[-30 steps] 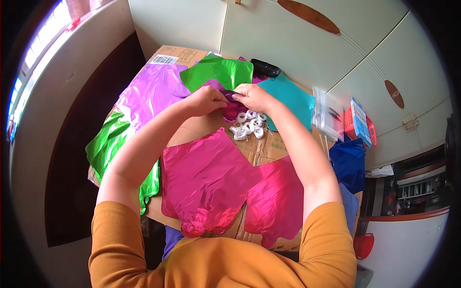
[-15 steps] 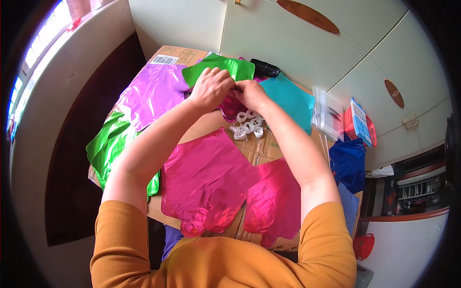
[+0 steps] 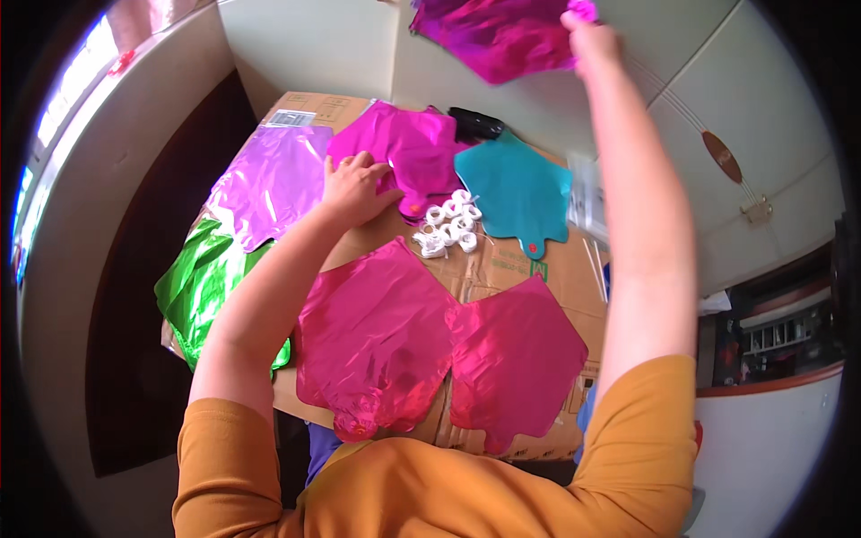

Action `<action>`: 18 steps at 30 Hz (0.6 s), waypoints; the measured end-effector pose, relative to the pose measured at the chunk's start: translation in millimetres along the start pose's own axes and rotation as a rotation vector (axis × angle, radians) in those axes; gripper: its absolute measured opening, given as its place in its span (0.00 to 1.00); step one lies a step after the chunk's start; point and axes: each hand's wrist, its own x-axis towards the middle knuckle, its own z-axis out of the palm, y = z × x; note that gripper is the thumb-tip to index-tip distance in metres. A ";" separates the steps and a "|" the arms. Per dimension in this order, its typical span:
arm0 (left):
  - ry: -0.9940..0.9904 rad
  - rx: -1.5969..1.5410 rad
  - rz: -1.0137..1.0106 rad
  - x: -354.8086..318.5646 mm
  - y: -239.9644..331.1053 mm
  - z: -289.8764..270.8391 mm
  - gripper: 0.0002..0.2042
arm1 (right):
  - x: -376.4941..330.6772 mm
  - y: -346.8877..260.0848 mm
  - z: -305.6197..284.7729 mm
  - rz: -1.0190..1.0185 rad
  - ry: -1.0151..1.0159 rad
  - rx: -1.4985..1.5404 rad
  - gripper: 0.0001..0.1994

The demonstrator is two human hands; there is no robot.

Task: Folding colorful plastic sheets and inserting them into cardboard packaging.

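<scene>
Two crimson foil shapes (image 3: 377, 336) lie toward six o'clock, white rolls (image 3: 448, 224) just beyond; at eleven, the left hand (image 3: 360, 190) rests, fingers loosely spread, at a magenta foil shape's (image 3: 399, 143) edge; at one, the right hand (image 3: 594, 43) grasps a raised purple-magenta sheet (image 3: 502, 40).

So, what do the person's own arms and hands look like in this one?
Both arms wear short mustard-orange sleeves with a plain hem near the elbow. Below them, the forearms are bare, with no watch or bracelet visible. Left hand and right hand are ungloved; whether there's a ring is too small to tell.
</scene>
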 end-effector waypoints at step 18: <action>0.138 -0.234 1.040 23.5 171.7 55.0 0.14 | -220.5 112.5 -137.8 -0.564 -0.855 -0.387 0.13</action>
